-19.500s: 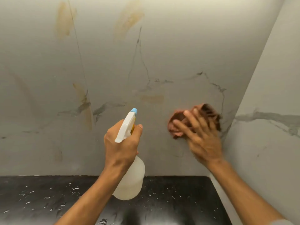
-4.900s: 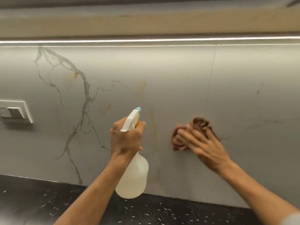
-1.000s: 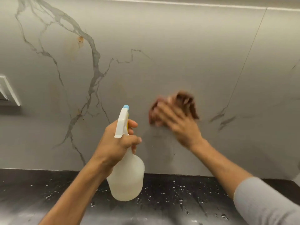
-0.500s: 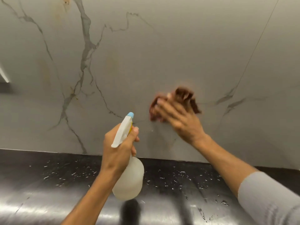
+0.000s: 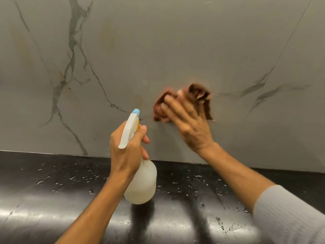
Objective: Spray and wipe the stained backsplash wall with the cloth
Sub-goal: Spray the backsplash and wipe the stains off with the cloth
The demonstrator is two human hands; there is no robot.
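The grey marble backsplash wall (image 5: 175, 41) with dark veins fills the upper view; faint yellowish stains (image 5: 24, 48) show at the left. My right hand (image 5: 189, 124) presses a crumpled brown cloth (image 5: 198, 95) flat against the wall, both blurred with motion. My left hand (image 5: 127, 150) grips the neck of a white spray bottle (image 5: 142, 184) with a blue nozzle tip, held upright just left of the cloth, nozzle towards the wall.
A glossy black countertop (image 5: 52, 191) runs along the wall's foot, dotted with water droplets. A thin panel joint (image 5: 288, 41) slants across the wall at the upper right.
The view has dropped and shifted, so the wall switch at the left is out of sight. My right hand and the cloth have slid slightly down the wall. The bottle stays in my left hand.
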